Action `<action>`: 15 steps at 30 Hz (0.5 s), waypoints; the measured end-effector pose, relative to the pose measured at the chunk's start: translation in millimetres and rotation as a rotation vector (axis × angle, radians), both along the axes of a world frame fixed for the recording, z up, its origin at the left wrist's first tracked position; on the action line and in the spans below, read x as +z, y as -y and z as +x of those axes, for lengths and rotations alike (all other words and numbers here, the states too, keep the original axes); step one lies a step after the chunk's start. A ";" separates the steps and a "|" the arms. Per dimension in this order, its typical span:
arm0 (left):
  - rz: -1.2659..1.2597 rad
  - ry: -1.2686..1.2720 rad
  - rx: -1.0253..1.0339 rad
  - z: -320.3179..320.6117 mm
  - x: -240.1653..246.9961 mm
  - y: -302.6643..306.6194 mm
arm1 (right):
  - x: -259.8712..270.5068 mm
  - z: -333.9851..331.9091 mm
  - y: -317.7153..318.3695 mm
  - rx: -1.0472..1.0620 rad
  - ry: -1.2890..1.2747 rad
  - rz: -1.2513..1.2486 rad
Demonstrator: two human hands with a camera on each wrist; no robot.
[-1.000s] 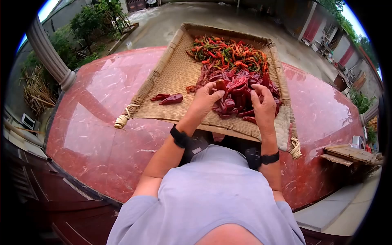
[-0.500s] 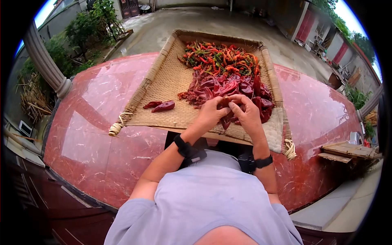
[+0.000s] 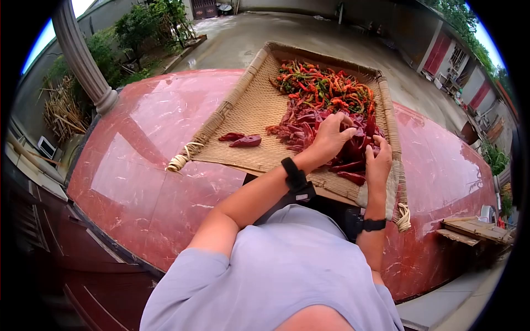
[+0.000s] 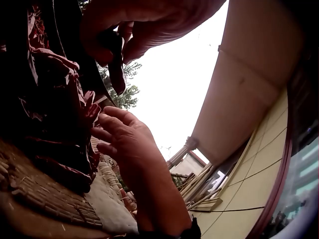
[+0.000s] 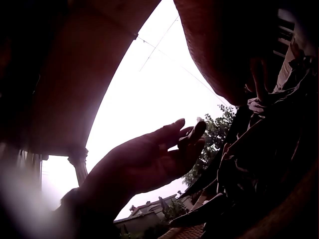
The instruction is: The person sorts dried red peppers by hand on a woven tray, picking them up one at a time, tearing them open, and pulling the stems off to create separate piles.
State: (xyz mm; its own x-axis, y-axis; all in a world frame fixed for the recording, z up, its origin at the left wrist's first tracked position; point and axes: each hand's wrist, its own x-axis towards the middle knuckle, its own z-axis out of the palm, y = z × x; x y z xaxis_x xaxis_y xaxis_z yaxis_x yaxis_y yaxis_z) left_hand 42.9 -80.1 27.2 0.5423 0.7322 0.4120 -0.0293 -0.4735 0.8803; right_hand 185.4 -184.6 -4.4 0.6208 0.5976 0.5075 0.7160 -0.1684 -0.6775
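Over the woven tray (image 3: 225, 113), the left hand (image 3: 331, 138) pinches a small dark pepper (image 4: 117, 74) between thumb and fingers, also visible as a stubby piece (image 5: 192, 135) in the right wrist view. Beneath and beside it lies the pile of dark red dried peppers (image 3: 349, 166). Close by on the right, the right hand (image 3: 379, 168) reaches to the pile's edge; in the left wrist view this hand (image 4: 137, 149) has loosely bent, parted fingers with tips at the peppers (image 4: 87, 107). Thinner red, orange and green peppers (image 3: 326, 85) fill the tray's far part.
Two dark red peppers (image 3: 245, 141) lie apart at the tray's near left. Around the tray is a glossy red floor (image 3: 143, 182); a column (image 3: 85, 60) rises at the left, and wooden boards (image 3: 475, 229) are at the right.
The hands, together at the pile's near side half a second ago, are now apart. The left has moved forward over the pile, the right to its right edge. The head view has shifted.
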 end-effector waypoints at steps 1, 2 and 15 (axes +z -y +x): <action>0.096 0.068 0.063 7.2 1.5 1.8 | 0.3 -0.9 -0.5 0.010 0.013 0.003; 0.098 0.094 0.050 12.1 2.5 1.6 | 1.0 -2.3 -0.3 0.017 0.023 0.007; 0.431 -1.323 0.469 -176.3 -26.3 -81.4 | 6.0 -9.2 11.3 0.056 0.014 0.048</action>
